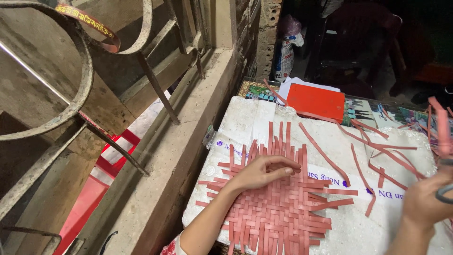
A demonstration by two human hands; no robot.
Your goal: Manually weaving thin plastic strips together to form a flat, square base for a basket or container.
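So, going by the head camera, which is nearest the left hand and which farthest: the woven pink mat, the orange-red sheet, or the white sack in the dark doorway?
1. Woven pink mat: directly under the left hand, touching it.
2. Orange-red sheet: farther up the white padded surface, right of the hand.
3. White sack: farthest, on the floor beyond the table edge.

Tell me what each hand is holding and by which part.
The left hand holds nothing; it lies flat on the woven mat of pink strips. The right hand grips a pink strip by its lower end, with a dark loop, unidentifiable.
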